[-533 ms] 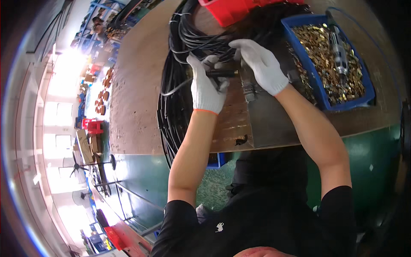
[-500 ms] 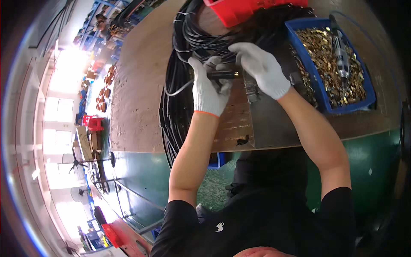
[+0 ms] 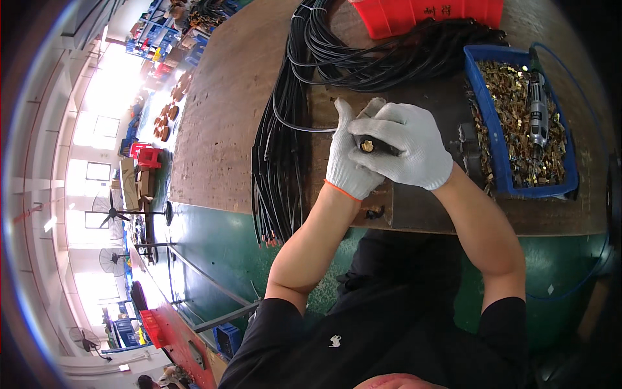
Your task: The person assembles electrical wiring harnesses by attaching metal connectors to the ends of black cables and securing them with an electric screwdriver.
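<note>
Both hands wear white knit gloves and meet over the bench. My left hand [image 3: 350,159] is closed round a black cable connector [image 3: 382,144], partly hidden by the gloves; its brass-coloured end faces me. My right hand [image 3: 418,142] wraps over the same connector from the right, its fingers lying against the left glove. A thin grey-black cable [image 3: 304,129] runs from the left glove into the long bundle of black cables [image 3: 278,155]. Beneath and behind my hands, the connector's other end cannot be seen.
To the right stands a blue bin [image 3: 495,165] of small brass parts [image 3: 512,123], with a silver power screwdriver [image 3: 538,113] lying on them. A red bin [image 3: 427,16] sits at the far edge by looped cables [image 3: 402,65]. A dark metal fixture [image 3: 470,146] is right of my hand.
My right hand has come down and left, closing over the connector. The connector's brass end has turned toward me. The whole view has shifted, showing more of the cable bundle.
</note>
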